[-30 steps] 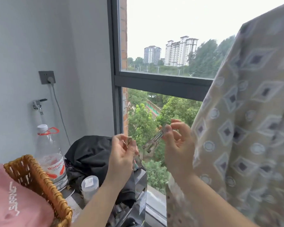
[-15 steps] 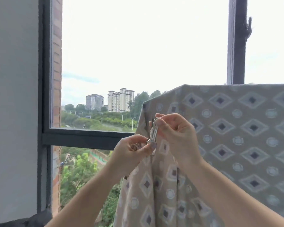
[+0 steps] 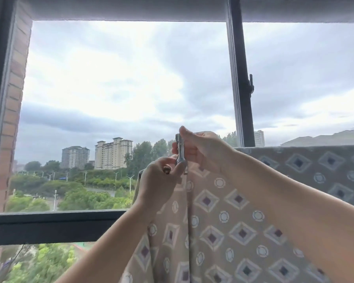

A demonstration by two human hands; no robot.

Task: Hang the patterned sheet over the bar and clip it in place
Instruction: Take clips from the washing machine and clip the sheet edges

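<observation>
The patterned sheet (image 3: pixel 229 217), beige with diamond and circle motifs, hangs folded over a bar that the cloth hides; its top fold runs right from the middle of the view. My right hand (image 3: pixel 200 152) pinches a metal clip (image 3: pixel 180 154) held upright at the sheet's upper left corner. My left hand (image 3: pixel 159 180) sits just below and left of the clip, its thumb touching the clip's lower end, and its fingers hold a second small metal clip (image 3: pixel 167 170) against the cloth's edge.
A large window with a dark frame (image 3: pixel 241 94) and a latch (image 3: pixel 251 86) stands behind the sheet. A brick reveal (image 3: pixel 10 111) borders the left side. A dark sill bar (image 3: pixel 49 227) crosses low on the left.
The view has tilted up from the basket and bottle to the window. Both hands rose with the clip to the sheet's top corner, and the clip now stands upright there.
</observation>
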